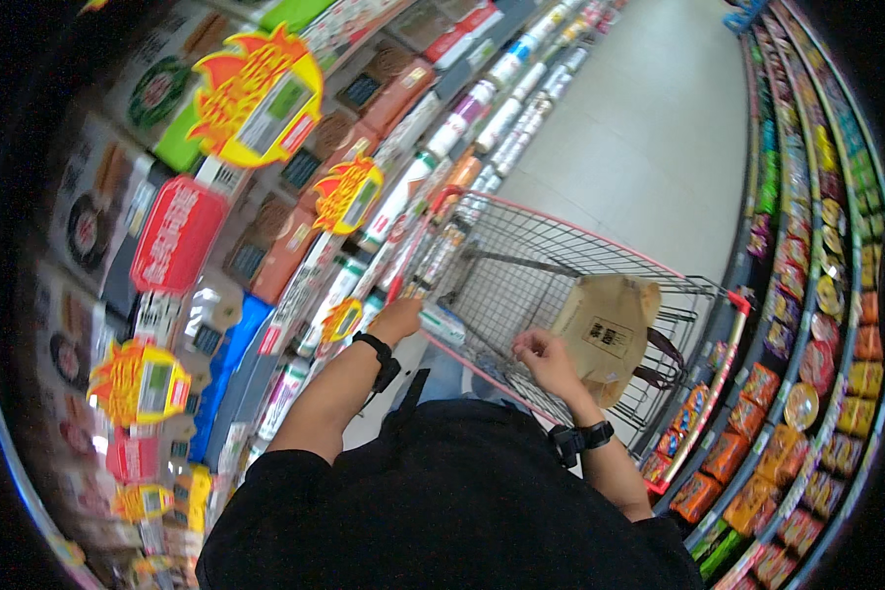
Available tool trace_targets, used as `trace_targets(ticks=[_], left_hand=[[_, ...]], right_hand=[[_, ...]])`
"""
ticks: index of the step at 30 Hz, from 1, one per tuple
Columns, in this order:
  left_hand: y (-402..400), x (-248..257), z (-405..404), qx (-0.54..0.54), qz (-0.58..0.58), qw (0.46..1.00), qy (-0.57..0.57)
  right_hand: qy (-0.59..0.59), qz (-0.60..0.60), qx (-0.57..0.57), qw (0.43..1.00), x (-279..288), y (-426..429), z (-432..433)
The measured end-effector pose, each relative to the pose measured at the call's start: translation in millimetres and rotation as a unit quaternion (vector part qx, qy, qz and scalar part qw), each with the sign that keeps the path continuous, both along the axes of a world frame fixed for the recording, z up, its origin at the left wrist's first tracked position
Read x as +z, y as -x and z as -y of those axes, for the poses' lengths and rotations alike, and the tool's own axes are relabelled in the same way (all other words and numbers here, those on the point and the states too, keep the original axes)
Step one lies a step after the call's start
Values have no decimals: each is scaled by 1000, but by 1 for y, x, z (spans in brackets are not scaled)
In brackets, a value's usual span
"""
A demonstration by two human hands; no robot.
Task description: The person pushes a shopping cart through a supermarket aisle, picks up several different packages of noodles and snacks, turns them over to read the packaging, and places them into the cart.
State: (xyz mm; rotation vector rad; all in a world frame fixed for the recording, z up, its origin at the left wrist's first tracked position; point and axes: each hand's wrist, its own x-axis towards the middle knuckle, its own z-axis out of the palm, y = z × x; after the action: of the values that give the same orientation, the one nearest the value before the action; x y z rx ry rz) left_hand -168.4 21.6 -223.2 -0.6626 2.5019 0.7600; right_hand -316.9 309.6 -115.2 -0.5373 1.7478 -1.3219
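My left hand point(400, 320) is closed around a white and green package point(442, 323), whose end sticks out past my fingers over the near side of a shopping cart point(516, 274). My right hand point(547, 357) hovers above the wire basket, its fingers loosely curled and nothing visible in them. Beside it, in the cart's handle end, stands a tan shopping bag point(581, 324) with dark handles and a printed square. Black straps with small devices circle both my wrists.
At left, a tall shelf holds boxed goods and wrapped tubes point(405, 195), with flame-shaped price signs point(262, 99) jutting out. Bright snack packs point(726, 453) fill the shelf at right. Pale floor point(641, 133) runs between them. The cart's red handle point(704, 402) lies close to the right shelf.
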Motion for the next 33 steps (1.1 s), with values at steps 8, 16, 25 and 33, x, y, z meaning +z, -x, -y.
trace_targets(ticks=[8, 16, 25, 33], left_hand=[[43, -79, 18, -191, 188, 963, -6], [43, -135, 44, -469, 105, 877, 16], [16, -201, 70, -266, 110, 956, -56], [36, -113, 20, 6, 58, 996, -69]], right_hand=[[-96, -19, -104, 990, 1, -21, -20], [-106, -23, -149, 983, 14, -49, -10], [-103, -92, -146, 980, 22, -56, -6], [-129, -88, -198, 968, 30, -76, -26]])
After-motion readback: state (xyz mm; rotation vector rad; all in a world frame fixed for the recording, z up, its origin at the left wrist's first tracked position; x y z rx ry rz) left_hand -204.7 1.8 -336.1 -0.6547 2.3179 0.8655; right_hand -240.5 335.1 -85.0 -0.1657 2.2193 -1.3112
